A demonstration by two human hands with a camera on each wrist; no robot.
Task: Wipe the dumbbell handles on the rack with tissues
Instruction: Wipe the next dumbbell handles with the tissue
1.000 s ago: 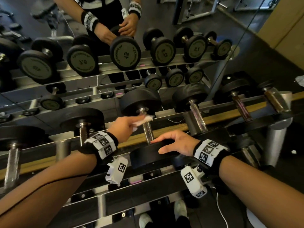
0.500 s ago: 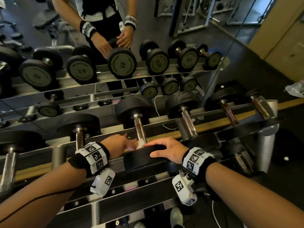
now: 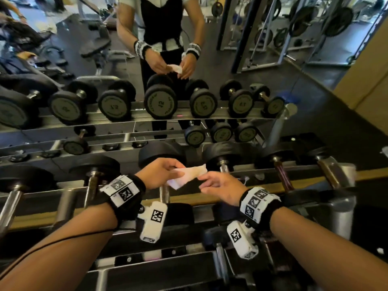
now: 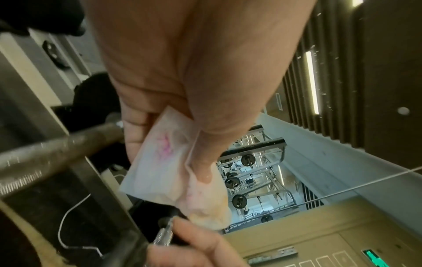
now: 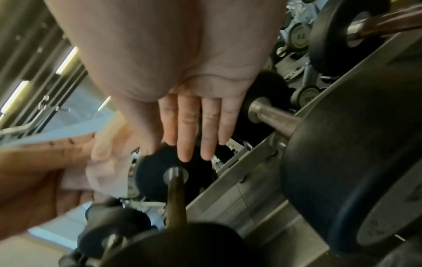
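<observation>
A crumpled white tissue [image 3: 189,175] with pink marks hangs above the rack, held between my two hands. My left hand [image 3: 178,174] pinches its left end, thumb over fingers; the tissue [image 4: 164,162] shows under that thumb in the left wrist view. My right hand [image 3: 204,181] pinches the right end, its other fingers [image 5: 189,130] straight. Just below the hands lies a dumbbell's steel handle [image 3: 164,194], partly hidden by my left wrist. The tissue [image 5: 107,173] is clear of that handle [image 5: 174,198]. Another dumbbell handle [image 3: 223,166] lies just right of the tissue.
The metal rack [image 3: 63,215] runs across the view with more black-headed dumbbells to the left [image 3: 90,185] and right [image 3: 281,175]. A mirror behind it reflects the numbered dumbbell ends [image 3: 160,101] and the person. A lower tier [image 3: 220,261] sits under my wrists.
My left hand lifted the tissue off the dumbbell handle. My right hand left the dumbbell's black head and took the tissue's other end. The head view tilted upward.
</observation>
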